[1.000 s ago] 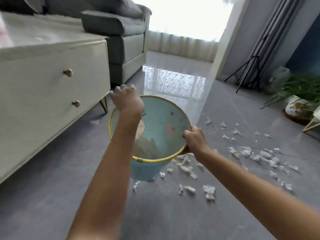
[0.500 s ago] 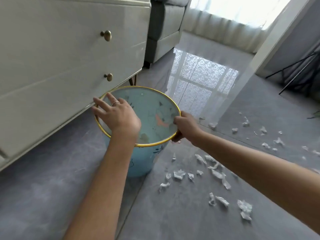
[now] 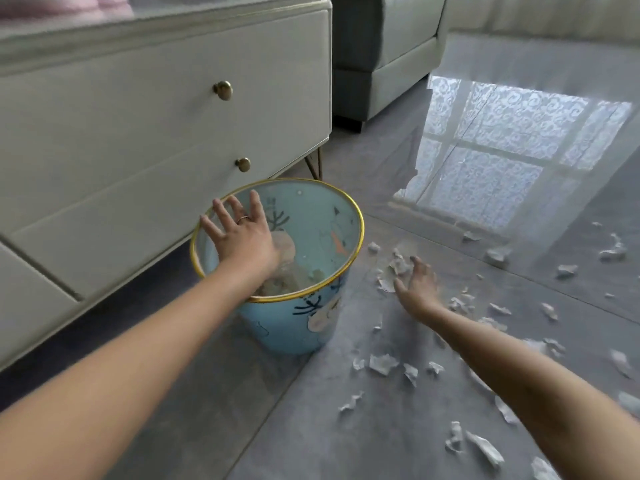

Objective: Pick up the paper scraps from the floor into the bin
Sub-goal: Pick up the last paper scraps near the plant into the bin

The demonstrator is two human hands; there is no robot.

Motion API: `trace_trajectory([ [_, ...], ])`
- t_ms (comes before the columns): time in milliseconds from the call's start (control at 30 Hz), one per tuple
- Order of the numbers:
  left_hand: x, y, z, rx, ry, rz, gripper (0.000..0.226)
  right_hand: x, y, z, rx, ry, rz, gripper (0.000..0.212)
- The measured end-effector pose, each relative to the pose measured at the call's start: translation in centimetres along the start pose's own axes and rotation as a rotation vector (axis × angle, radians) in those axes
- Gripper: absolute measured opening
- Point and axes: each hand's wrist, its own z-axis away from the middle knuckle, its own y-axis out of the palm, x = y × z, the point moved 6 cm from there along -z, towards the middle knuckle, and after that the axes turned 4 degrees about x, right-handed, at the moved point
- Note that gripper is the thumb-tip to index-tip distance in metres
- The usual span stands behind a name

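Observation:
A light blue bin (image 3: 294,327) with a gold rim and a snowman print stands on the grey floor beside the cabinet, with some waste inside. My left hand (image 3: 242,233) hovers over the bin's left rim, fingers spread, holding nothing. My right hand (image 3: 417,289) is low over the floor just right of the bin, fingers loose and empty. White paper scraps (image 3: 382,363) lie scattered on the floor to the right of the bin, some right by my right hand's fingertips (image 3: 398,266).
A white cabinet (image 3: 138,133) with brass knobs and thin metal legs stands close on the left. A grey sofa (image 3: 384,60) is behind it. The glossy floor (image 3: 502,150) reflects a window. More scraps (image 3: 481,445) lie at the bottom right.
Both hands have let go of the bin's rim. The right hand has dropped to the floor among the scraps; the left has opened above the rim. The view has moved closer and lower.

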Motion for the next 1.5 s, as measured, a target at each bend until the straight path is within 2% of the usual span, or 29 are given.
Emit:
trace_trajectory([
  [100,-0.4,-0.2,0.4,-0.013,-0.005,-0.049,0.093,-2.1,1.3,-2.0,0.018,0.137,-0.04,0.081],
  [167,-0.2,-0.5,0.6,-0.03,-0.012,-0.067,0.094,-2.5,2.5,-2.8,0.064,0.18,0.012,0.085],
  [267,0.0,-0.5,0.6,-0.054,-0.028,-0.089,0.095,-0.8,3.5,-5.3,0.144,0.064,0.114,0.083],
  [400,-0.1,-0.4,0.8,-0.066,-0.04,-0.123,0.096,1.5,4.5,-7.6,0.14,-0.007,0.15,0.073],
  [567,0.4,1.2,1.9,-0.031,-0.04,-0.151,0.102,2.7,6.7,-8.6,0.118,-0.124,0.333,0.051],
  [700,1.4,0.3,0.9,-0.058,-0.103,-0.007,0.097,2.5,6.7,-8.5,-0.038,-0.278,0.183,0.045],
  [833,0.9,0.6,0.0,-0.034,-0.086,0.018,0.095,2.5,6.2,-6.6,-0.04,-0.327,0.032,0.039],
  [967,-0.5,0.1,-0.8,-0.04,-0.013,0.026,0.088,2.9,6.3,-2.3,0.155,-0.325,0.047,0.051],
  [1100,-0.8,-0.3,-0.8,-0.086,0.051,0.003,0.069,2.6,7.4,5.1,0.391,-0.336,0.206,0.09],
  [1167,-1.0,-0.4,-0.6,-0.12,0.09,0.013,0.055,2.0,8.5,8.7,0.438,-0.395,0.325,0.107],
  [1200,-1.2,-0.5,-0.5,-0.124,0.112,0.012,0.049,1.6,9.1,10.3,0.449,-0.43,0.406,0.109],
  [1300,-1.5,-0.8,-0.4,-0.138,0.179,0.003,0.039,1.1,9.9,13.3,0.372,-0.53,0.654,0.095],
  [1333,-1.6,-0.9,-0.2,-0.141,0.19,0.012,0.037,1.4,9.8,13.4,0.288,-0.573,0.685,0.086],
  [1433,-1.7,-1.0,-0.1,-0.145,0.195,0.046,0.034,2.0,9.2,12.7,0.15,-0.738,0.697,0.041],
  [1500,-1.7,-1.1,-0.1,-0.15,0.191,0.064,0.033,2.9,8.4,12.1,0.128,-0.756,0.723,0.03],
])
